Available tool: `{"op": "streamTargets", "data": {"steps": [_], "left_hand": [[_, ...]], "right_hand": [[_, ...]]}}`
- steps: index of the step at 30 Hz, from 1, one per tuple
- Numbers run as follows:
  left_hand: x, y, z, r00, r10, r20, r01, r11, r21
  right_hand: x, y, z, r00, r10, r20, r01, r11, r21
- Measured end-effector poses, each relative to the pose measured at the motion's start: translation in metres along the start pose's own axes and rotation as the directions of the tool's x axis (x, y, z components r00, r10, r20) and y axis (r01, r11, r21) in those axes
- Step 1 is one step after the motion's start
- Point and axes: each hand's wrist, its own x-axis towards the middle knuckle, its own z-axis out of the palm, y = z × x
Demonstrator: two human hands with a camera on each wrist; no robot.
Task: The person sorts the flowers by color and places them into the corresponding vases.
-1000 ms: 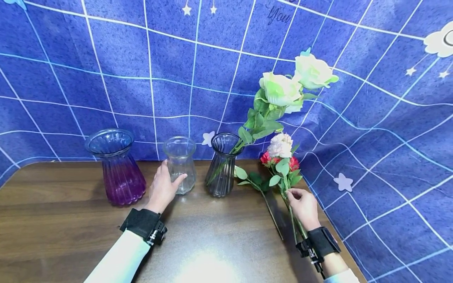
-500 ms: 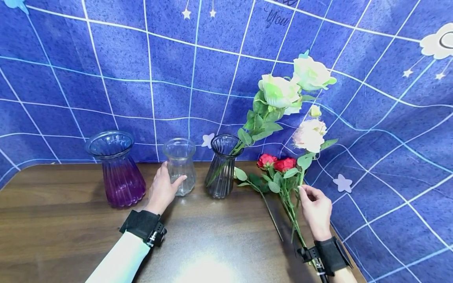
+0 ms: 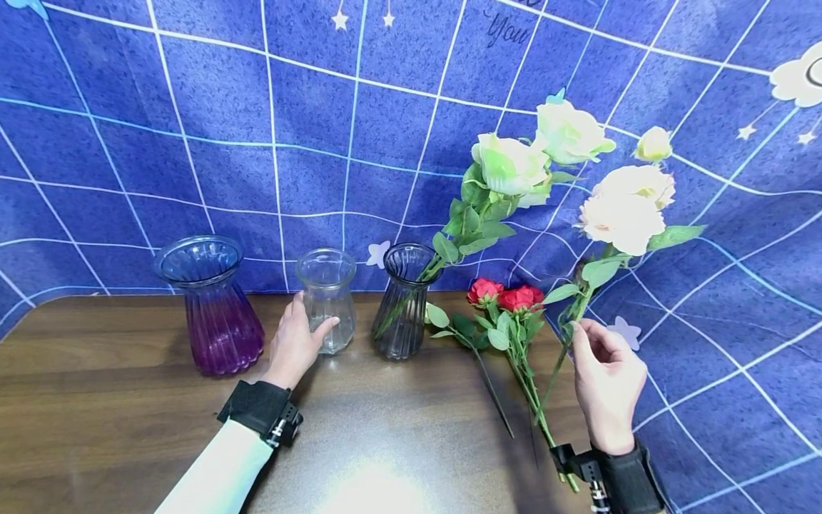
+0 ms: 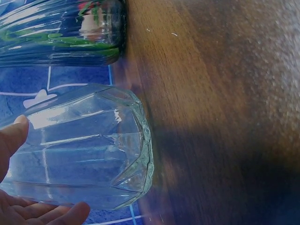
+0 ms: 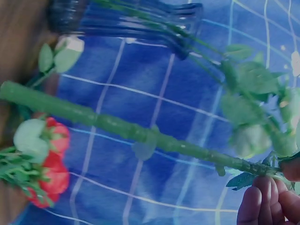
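My left hand holds the clear glass vase, thumb on one side and fingers on the other. In the left wrist view the faceted base of that vase is close to the tabletop. My right hand pinches the stem of a pale pink peony with a small bud and green leaves. The bloom is raised at the right, tilted away from the other flowers. In the right wrist view its thick green stem runs across the picture, its cut end at the left.
A grey glass vase holds white-green roses leaning right. Further left stands a blue and purple vase. Red flowers and a single stem lie on the wooden table. A blue patterned cloth hangs behind.
The pink peony has been lifted up and to the right, out from above the red flowers, with my right hand. My left hand stays on the clear vase.
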Motion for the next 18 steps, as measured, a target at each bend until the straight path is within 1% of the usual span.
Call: {"op": "streamTargets", "data": {"steps": [5,8,13,15,18], "left_hand": [[0.0,-0.001,0.0,1.0,-0.001,0.001,0.001,1.0,-0.001],[0.001,-0.001,-0.001,1.0,0.002,-0.005,-0.002,1.0,-0.003],[0.001,-0.001,-0.002,1.0,0.006,-0.012,-0.006,1.0,0.004],[0.001,-0.001,-0.002,1.0,0.006,-0.009,-0.006,1.0,0.006],[0.001,0.0,0.001,1.0,0.006,-0.004,-0.006,1.0,0.001]], "right_hand": [[-0.002,-0.017,-0.003,0.998,-0.057,-0.029,0.058,0.997,0.045],[-0.001,-0.032,-0.002,0.997,-0.081,-0.016,0.082,0.991,0.102],[0.001,-0.059,0.005,0.992,-0.127,0.023,0.12,0.973,0.198],[0.002,-0.069,0.009,0.987,-0.154,0.038,0.141,0.96,0.24],[0.003,-0.084,0.017,0.978,-0.196,0.067,0.157,0.913,0.377]]}}
